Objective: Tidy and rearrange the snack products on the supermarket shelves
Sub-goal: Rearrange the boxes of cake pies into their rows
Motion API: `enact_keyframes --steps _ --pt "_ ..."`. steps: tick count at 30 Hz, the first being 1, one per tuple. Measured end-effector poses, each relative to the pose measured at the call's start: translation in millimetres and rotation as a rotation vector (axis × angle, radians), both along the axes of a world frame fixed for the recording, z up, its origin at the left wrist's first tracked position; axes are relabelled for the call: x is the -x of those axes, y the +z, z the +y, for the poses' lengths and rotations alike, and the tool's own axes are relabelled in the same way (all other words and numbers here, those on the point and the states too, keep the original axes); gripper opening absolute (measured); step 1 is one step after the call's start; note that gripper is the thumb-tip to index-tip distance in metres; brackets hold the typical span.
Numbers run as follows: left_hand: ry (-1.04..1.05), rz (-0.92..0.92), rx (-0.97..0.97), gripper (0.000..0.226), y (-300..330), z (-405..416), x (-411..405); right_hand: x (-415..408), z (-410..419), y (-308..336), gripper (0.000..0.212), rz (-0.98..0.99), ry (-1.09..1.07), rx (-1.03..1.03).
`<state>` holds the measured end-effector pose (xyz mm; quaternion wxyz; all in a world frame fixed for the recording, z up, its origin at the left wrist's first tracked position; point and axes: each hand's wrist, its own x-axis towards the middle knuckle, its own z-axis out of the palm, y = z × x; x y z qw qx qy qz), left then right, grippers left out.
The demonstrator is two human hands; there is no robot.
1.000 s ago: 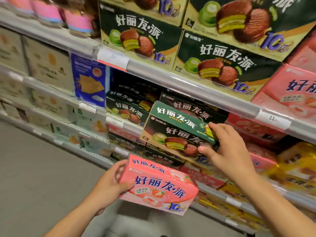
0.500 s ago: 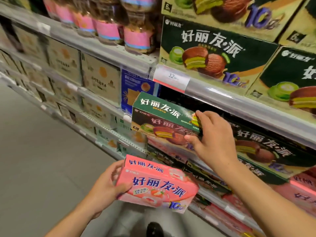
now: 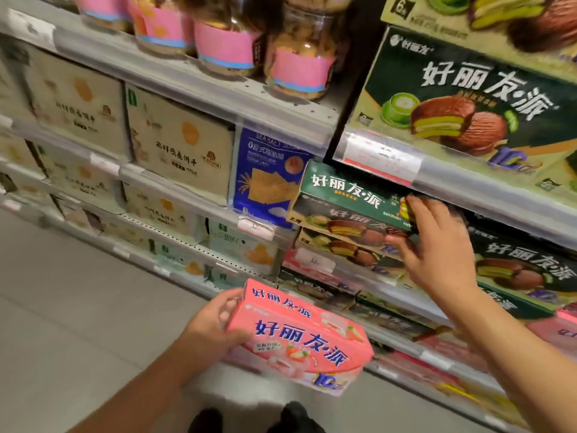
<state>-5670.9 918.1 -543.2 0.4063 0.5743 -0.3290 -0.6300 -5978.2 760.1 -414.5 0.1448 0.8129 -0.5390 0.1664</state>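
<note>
Lying on top of a second box of the same kind, the green box sits at the left end of its shelf row, its long axis running along the shelf edge and its printed front face turned out toward the aisle, lettering upright. The right hand is at its right end with fingers spread and nearly straight; the hand is blurred, and I cannot tell whether the fingertips press the box or hang just off it. The blue packet stands upright just beside the green box's left end.

The left hand grips the pink box by its left short end, thumb across the front, fingers curled behind. This box is held in the air in front of the lower shelves, its long axis tilted down to the right, its top face and front both showing.

The grey metal shelves run diagonally away to the upper left, with clear price-tag strips along their edges. Jars with pink labels stand on the top shelf, beige cartons fill the rows to the left, and a large green box leans above. The floor is plain pale grey.
</note>
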Motion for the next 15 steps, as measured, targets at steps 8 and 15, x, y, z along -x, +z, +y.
enact_keyframes --steps 8,15 --pt "-0.081 0.061 0.019 0.067 -3 -25 -8 -3 -15 8 0.054 0.092 -0.269 -0.126" --pt "-0.087 0.036 0.065 0.064 -7 -47 -16 -5 -28 20 0.040 0.092 -0.316 -0.243"
